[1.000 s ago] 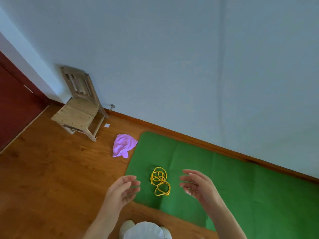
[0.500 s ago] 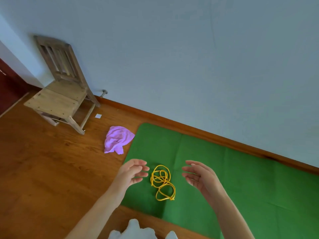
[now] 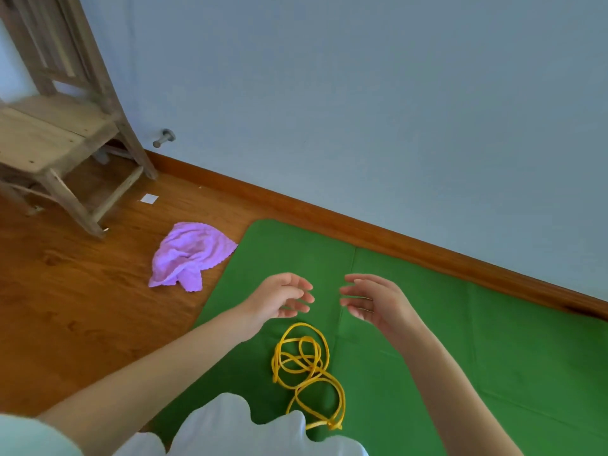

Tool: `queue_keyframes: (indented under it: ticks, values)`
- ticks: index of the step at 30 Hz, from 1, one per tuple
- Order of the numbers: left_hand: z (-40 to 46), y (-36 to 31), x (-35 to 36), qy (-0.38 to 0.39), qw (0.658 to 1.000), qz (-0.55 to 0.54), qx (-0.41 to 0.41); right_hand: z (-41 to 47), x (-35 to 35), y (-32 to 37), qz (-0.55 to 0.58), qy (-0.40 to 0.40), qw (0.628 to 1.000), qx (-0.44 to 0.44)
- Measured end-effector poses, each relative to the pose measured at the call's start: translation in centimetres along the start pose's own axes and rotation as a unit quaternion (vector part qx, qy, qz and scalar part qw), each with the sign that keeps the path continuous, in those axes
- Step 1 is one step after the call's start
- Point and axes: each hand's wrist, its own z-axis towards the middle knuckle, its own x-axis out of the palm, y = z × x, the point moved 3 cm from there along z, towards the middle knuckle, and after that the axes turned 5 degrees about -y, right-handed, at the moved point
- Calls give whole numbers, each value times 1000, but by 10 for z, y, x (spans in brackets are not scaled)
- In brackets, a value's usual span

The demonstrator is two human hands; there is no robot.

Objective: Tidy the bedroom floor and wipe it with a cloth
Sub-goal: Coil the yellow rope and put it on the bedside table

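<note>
The wooden chair at ten o'clock is cut off by the top and left edges. The green mat runs out past the right and bottom edges. White clothing at six o'clock hides the yellow cord's lower end.

I see a wooden floor filling the left of the frame. On it, at lower right, lies a green mat along the skirting. A crumpled purple cloth sits on the boards at the mat's upper left corner. A wooden chair stands upper left, a small white scrap beside it. A tangled yellow cord lies on the mat.
</note>
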Motion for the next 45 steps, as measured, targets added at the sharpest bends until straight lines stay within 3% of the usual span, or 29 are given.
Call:
queue_keyframes:
  ticks: [6, 13, 18, 23, 26, 32, 45]
  values:
    - [60, 66, 9, -12, 1000, 3, 18, 63, 12, -66, -11, 13, 1000, 2]
    - [88, 156, 20, -47, 999, -18, -20, 96, 29, -148, -25, -3, 999, 43]
    - [90, 211, 22, -39, 998, 49, -4, 99, 23, -197, -67, -16, 997, 39]
    - [93, 243, 10, -154, 968, 186, 66, 94, 1, -239, -129, -56, 989, 46]
    - [97, 250, 4, -208, 946, 235, 84, 90, -10, -254, -208, -106, 972, 17]
    - [103, 260, 12, -150, 911, 375, 83, 84, -17, -275, -351, -135, 926, -25]
    - [115, 271, 7, -128, 960, 243, -48, 82, -2, -275, -533, -147, 828, -91]
